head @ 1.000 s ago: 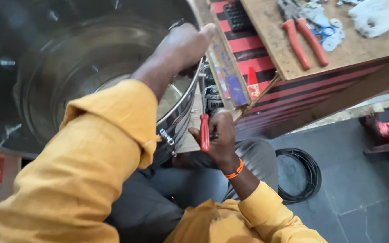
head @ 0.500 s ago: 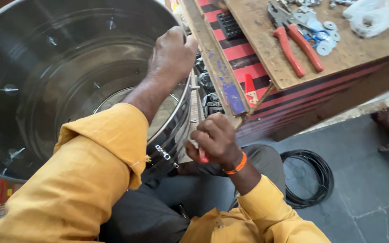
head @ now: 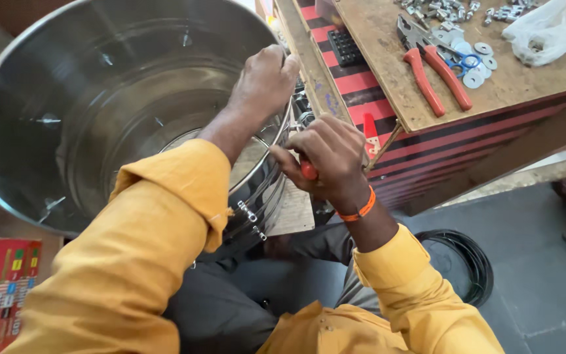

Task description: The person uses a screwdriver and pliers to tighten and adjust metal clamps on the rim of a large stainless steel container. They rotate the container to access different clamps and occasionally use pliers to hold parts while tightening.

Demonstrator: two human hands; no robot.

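steel round drum (head: 86,131) rim is clamped by the left hand (head: 264,78); right hand (head: 329,157) grips a red-handled tool (head: 308,170), best kept square against the wall.

One head cam, worn by the person, looks steeply down and close on the large shiny steel drum (head: 99,111) in their lap. Wooden counter (head: 525,78) fills upper right; no 2nd view.

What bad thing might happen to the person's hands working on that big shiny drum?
The left hand grips the thin steel rim of the drum, which might cut the fingers. The right hand pushes a red-handled tool against the drum's outer wall, close by; if it slips, it could jab the left hand.
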